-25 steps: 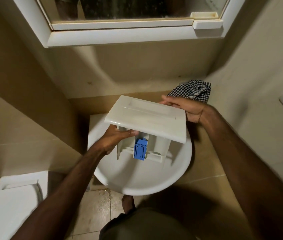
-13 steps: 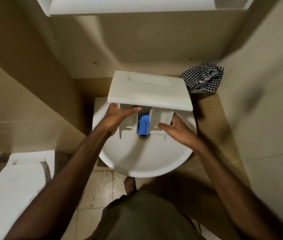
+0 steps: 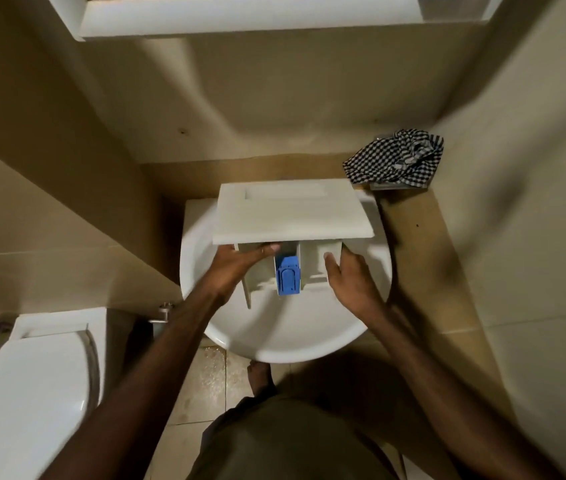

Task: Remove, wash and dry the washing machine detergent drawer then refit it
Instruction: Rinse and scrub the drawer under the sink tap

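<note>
Drawer: we hold the white drawer (image 3: 292,211) over the sink (image 3: 285,327), its broad front panel turned up and away from us, the compartments hanging down toward the bowl.
Blue insert: a blue insert (image 3: 287,279) sits in the middle compartment, facing us.
Left hand: our left hand (image 3: 236,268) grips the drawer's left side just under the panel, thumb laid across the compartment wall toward the blue insert, fingers hidden behind the plastic.
Right hand: our right hand (image 3: 350,278) clasps the right side wall, thumb on the inner face, fingers wrapped round the outside.
Sink: round, white, under the drawer; whether the drawer touches it we cannot tell.
Cloth: a black-and-white checked cloth (image 3: 397,157) lies bunched on a ledge beyond the sink, to the right, close to the panel's far right corner.
Toilet: a white toilet (image 3: 28,386) stands at lower left, lid down.
Floor: tiled floor (image 3: 205,382) shows below the sink, with one bare foot (image 3: 260,377) on it.
</note>
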`<action>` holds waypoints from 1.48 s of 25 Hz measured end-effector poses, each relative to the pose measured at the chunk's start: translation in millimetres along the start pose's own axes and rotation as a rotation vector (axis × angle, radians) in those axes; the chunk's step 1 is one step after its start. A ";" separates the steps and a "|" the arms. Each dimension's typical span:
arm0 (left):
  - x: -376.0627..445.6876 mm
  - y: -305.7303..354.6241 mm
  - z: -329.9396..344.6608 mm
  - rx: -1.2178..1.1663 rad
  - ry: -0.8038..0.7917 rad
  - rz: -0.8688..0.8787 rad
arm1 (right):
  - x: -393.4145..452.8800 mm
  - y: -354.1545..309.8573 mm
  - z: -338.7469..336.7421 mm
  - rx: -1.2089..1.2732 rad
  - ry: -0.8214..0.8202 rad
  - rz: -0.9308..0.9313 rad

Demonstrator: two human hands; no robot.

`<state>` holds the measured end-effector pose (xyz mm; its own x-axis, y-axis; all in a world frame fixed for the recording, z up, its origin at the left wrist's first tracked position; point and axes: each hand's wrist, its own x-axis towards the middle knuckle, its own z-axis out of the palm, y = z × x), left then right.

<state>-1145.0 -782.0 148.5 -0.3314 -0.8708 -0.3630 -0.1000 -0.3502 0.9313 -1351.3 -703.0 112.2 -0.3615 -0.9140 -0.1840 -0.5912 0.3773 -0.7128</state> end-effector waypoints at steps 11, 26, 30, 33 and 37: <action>2.2 -11.8 -4.7 0.022 -0.013 0.015 | 2.4 14.9 17.0 0.034 0.018 0.021; -3.0 -9.7 -13.7 0.052 0.037 -0.005 | 3.5 9.4 12.5 0.041 0.099 -0.048; -6.1 4.4 -33.5 0.193 0.030 0.078 | 3.8 -9.1 11.6 0.117 0.461 -0.292; -7.1 -10.8 -23.2 0.149 0.025 0.062 | 3.3 3.0 21.5 0.157 0.295 -0.155; -3.7 -21.7 -8.0 0.069 0.015 0.001 | 8.9 17.2 24.0 -0.002 0.029 0.007</action>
<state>-1134.1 -773.9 129.4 -0.3179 -0.8764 -0.3618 -0.1644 -0.3248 0.9314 -1347.3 -708.2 82.1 -0.3867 -0.9066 -0.1693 -0.5901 0.3843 -0.7100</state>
